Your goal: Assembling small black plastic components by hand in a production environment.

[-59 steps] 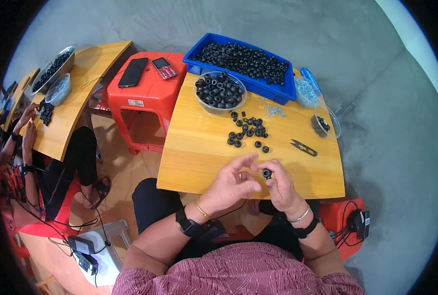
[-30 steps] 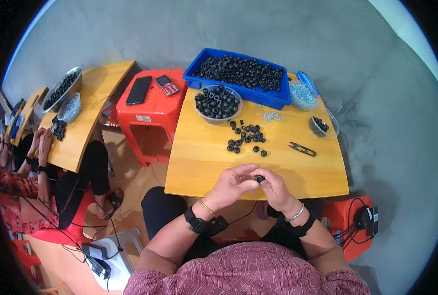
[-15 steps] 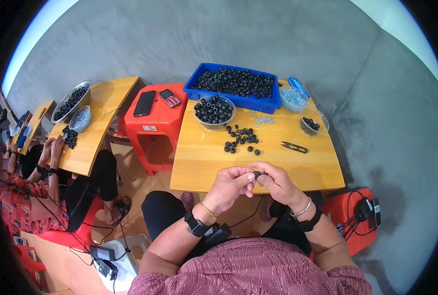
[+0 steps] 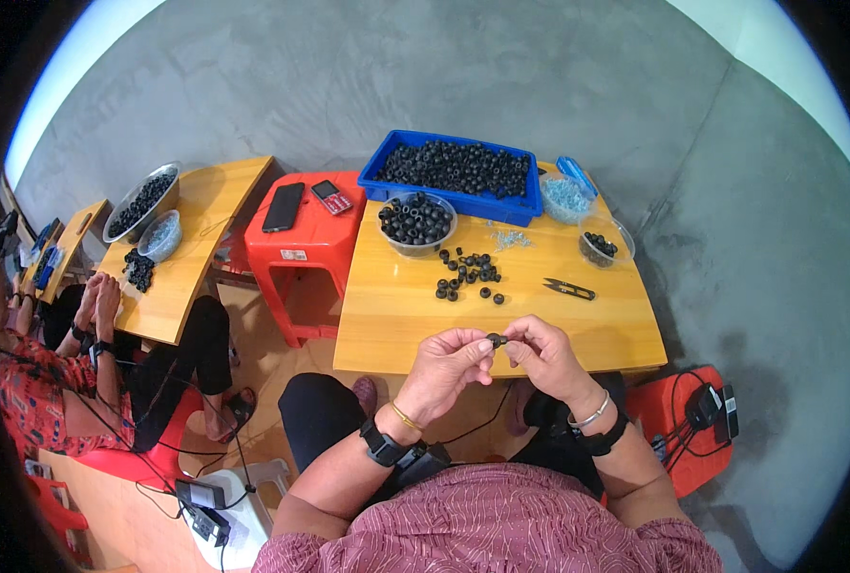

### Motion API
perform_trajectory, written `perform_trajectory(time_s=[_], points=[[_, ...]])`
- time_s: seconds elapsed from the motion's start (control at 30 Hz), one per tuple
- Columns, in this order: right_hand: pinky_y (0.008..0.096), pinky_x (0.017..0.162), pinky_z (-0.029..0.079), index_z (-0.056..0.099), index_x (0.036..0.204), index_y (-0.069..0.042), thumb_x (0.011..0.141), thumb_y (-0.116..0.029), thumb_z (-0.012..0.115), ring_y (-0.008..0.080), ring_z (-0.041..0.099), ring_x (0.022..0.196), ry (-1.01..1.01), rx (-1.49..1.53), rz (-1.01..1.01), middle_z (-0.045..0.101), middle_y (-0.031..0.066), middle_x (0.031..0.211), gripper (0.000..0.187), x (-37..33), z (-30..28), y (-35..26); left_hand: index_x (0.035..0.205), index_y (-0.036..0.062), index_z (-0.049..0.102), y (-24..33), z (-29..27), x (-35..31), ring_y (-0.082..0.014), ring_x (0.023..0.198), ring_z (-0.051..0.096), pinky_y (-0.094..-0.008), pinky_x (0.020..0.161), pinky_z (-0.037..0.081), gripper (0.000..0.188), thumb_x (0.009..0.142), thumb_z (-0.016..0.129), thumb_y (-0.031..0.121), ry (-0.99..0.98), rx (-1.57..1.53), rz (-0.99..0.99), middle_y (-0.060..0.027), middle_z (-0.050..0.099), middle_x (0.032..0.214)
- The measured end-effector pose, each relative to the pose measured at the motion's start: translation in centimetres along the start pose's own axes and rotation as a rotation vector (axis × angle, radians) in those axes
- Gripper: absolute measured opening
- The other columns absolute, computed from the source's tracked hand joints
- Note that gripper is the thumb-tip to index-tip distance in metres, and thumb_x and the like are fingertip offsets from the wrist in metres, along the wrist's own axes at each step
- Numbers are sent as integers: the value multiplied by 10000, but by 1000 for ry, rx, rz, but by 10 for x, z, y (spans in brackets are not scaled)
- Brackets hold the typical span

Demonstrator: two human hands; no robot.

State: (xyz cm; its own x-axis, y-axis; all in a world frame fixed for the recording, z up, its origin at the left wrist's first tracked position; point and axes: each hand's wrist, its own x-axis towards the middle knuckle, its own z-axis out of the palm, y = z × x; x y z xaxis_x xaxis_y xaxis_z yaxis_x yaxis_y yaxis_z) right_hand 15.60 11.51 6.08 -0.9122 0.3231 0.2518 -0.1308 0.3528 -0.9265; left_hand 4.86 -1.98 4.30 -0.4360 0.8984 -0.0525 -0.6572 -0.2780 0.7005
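Just off the table's near edge, my left hand [image 4: 446, 368] pinches a small black bead-like piece [image 4: 496, 340] between thumb and fingers. My right hand [image 4: 543, 355] is closed at the same piece's right side, thumb and fingertip pinching a small dark end of it; whether that is a separate part I cannot tell. Beyond my hands lies a loose group of similar black pieces [image 4: 465, 273], some showing round holes. A clear bowl [image 4: 417, 250] of larger black round pieces stands behind them, and small thread snips [image 4: 570, 289] lie to the right.
At the back, a blue tray [image 4: 538, 202] holds many black pieces. Small clear bits [image 4: 511, 239] lie before it, near tubs of pale blue bits [image 4: 566, 196] and black pieces [image 4: 599, 246]. Left, a red stool [image 4: 296, 250] carries two phones; a person [image 4: 72, 382] works at another table.
My right hand has drawn slightly back to the right, so more of the black piece shows between my fingertips. The view has shifted a little; the things on the table lie as before.
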Motion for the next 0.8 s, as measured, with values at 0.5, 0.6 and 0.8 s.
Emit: perform_trajectory(time_s=[0.5,0.6,0.8], points=[[283,583,433,522,827,1,746,7,548,235,535,642,79,-263,-226,529,120,717,86,13,13,39,906,-4,584,-19,-17,20,-105,622,547,-208,551,465,130,778,569,9,108,489,229,-45,580,739],[337,577,422,530,812,-2,702,22,551,299,510,643,78,-352,-253,513,133,711,115,18,10,53,862,10,597,-21,-26,30,-159,662,552,-252,591,447,138,725,606,6,95,1089,582,-74,586,741],[380,605,404,550,729,-22,620,34,547,304,499,664,75,-602,-309,505,116,711,123,26,6,70,821,32,603,-28,-41,43,-262,721,533,-334,687,391,162,661,626,31,98,1447,636,-103,579,760]])
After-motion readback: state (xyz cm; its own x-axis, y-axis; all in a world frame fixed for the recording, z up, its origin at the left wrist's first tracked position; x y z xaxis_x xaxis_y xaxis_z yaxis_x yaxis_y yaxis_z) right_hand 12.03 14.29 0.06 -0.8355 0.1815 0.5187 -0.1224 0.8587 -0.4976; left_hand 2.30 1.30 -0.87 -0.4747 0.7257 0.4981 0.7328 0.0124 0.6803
